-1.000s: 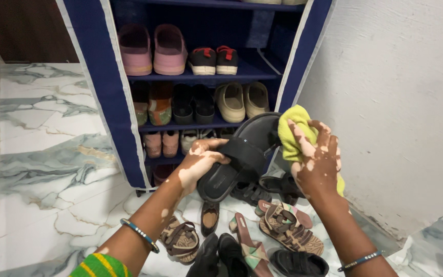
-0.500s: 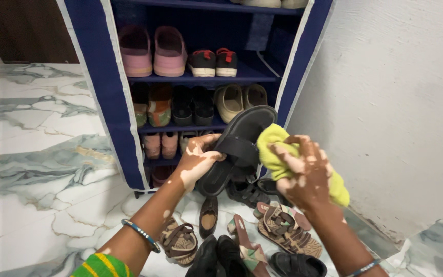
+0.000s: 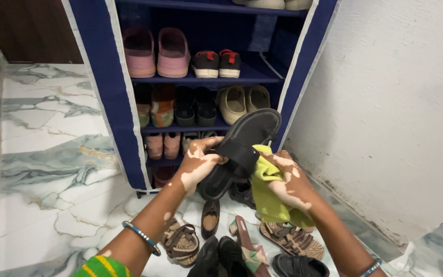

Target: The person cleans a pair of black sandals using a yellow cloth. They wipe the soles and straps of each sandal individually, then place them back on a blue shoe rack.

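The work in hand looks like the wiping of a black slide sandal (image 3: 239, 154), held up in front of the open navy shoe rack (image 3: 109, 97). The left hand (image 3: 201, 161) is clenched around the sandal's side near the broad strap, keeping it tilted with its toe toward the rack's middle shelf. The right hand (image 3: 288, 179) is closed on a yellow-green cloth (image 3: 267, 192), which it presses against the sandal's near edge just below the strap; the cloth's loose end hangs down toward the floor.

Below the hands, on the marble floor (image 3: 52, 169) at the foot of the rack, lie more shoes: brown strappy sandals (image 3: 290, 238), a brown flat (image 3: 210, 218) and black shoes (image 3: 219, 256). The shelves hold pink clogs (image 3: 155, 51), small black sneakers (image 3: 216, 62) and beige clogs (image 3: 243, 101).

By my judgement, the next stroke calls for a steady left grip while the cloth runs along the sole and strap.
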